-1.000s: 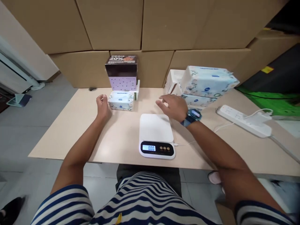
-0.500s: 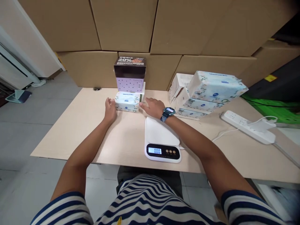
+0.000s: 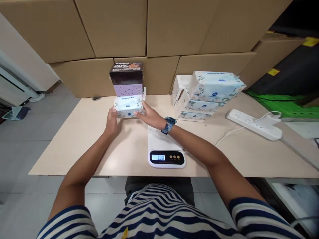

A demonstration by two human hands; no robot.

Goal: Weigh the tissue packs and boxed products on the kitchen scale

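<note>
Between my two hands is a white and pale blue tissue pack (image 3: 128,105) with a floral print. My left hand (image 3: 111,121) grips its left end, thumb on the front. My right hand (image 3: 151,116) is closed on its right end, with a watch on that wrist. The pack seems slightly raised; its underside is hidden. Behind it stands a dark brown and lilac box (image 3: 126,78). Below my right wrist lies a white digital scale (image 3: 165,141), whose display reads 0.00; my forearm covers part of its plate.
Several similar tissue packs (image 3: 215,88) are stacked on the right of the wooden table (image 3: 74,142). Farther right lies a white power strip (image 3: 254,124) with a plug and cable. Large cardboard boxes (image 3: 109,30) form a wall along the back.
My right hand has come in from beside the tissue pack and closed on its right end. The pack looks slightly lifted and nearer. The head view has shifted a little.
</note>
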